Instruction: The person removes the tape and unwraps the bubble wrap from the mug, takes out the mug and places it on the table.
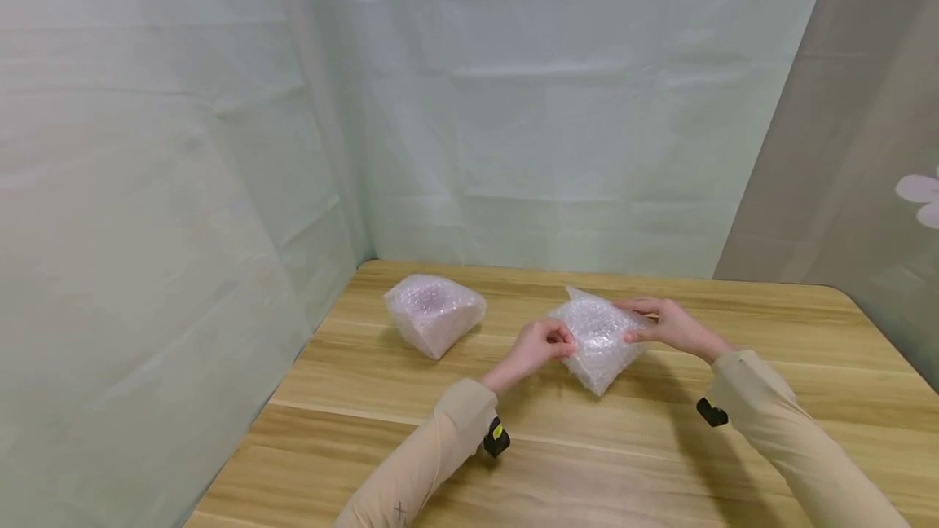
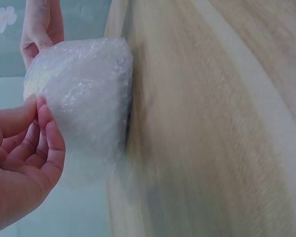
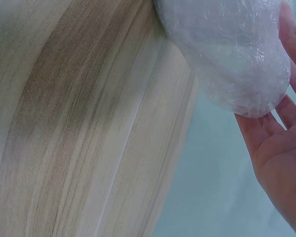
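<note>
Left hand (image 1: 539, 346) pinching the bubble-wrapped bundle (image 1: 597, 342) at nine o'clock, right hand (image 1: 673, 327) gripping at three, tabletop (image 1: 601, 463) below, far edge (image 1: 513, 272) toward twelve, a gap before second wrapped bundle (image 1: 435, 312) at nine

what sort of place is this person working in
Likely a small screened-off workspace, perhaps an improvised booth: pale, creased sheeting rises behind and beside a wood-grain table, with a bubble-wrapped bundle at the left and a second wrapped bundle being handled.

Left grip (image 1: 539, 341) in a fingertip pinch, right grip (image 1: 671, 326) with thumb (image 1: 640, 336) apart, fingers (image 1: 637, 304) apparently curled.
</note>
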`<state>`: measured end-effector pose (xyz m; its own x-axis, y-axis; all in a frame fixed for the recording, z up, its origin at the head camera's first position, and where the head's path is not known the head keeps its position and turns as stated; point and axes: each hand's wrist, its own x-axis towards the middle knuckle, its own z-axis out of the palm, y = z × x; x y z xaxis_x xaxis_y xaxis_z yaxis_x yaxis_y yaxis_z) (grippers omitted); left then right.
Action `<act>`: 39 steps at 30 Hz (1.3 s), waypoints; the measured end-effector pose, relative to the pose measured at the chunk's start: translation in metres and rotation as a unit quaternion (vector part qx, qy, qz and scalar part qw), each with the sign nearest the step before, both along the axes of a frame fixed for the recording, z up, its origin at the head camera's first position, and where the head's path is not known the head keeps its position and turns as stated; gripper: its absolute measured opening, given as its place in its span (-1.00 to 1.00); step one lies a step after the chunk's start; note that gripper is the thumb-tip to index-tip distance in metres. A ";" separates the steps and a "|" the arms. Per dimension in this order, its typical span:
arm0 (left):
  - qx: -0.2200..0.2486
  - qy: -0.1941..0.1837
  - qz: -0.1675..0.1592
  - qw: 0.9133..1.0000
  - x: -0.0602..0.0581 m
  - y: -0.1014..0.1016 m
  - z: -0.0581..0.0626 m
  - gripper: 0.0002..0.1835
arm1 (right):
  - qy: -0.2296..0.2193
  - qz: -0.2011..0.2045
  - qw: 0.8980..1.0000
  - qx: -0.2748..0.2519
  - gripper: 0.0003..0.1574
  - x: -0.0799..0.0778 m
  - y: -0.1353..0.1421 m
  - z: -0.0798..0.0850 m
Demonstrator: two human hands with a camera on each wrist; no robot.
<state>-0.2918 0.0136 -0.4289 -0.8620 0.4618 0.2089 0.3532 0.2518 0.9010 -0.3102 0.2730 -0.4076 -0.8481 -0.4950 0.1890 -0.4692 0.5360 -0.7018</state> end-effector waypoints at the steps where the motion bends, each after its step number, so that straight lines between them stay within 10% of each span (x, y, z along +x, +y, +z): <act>1: -0.002 -0.005 -0.006 1.000 -0.001 -0.001 0.000 -0.90 | -0.004 0.000 1.000 0.000 -0.23 0.000 0.000 0.000; 23: 0.033 -0.132 -0.056 0.989 -0.006 -0.003 0.013 -0.93 | -0.019 0.009 1.000 -0.012 -0.23 0.000 0.002 -0.001; 34: 0.107 -0.318 -0.088 0.938 -0.015 -0.009 0.017 -0.93 | -0.007 0.019 1.000 0.000 -0.24 -0.002 0.002 -0.001; 39: 0.106 -0.335 -0.079 0.933 -0.017 -0.010 0.021 -0.95 | -0.002 0.017 1.000 -0.002 -0.25 -0.002 0.001 -0.001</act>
<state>-0.3084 0.0038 -0.4081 -0.7562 0.6040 -0.2516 -0.2903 0.0349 0.9563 -0.3120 0.2742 -0.4085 -0.8312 -0.5234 0.1876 -0.4850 0.5174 -0.7051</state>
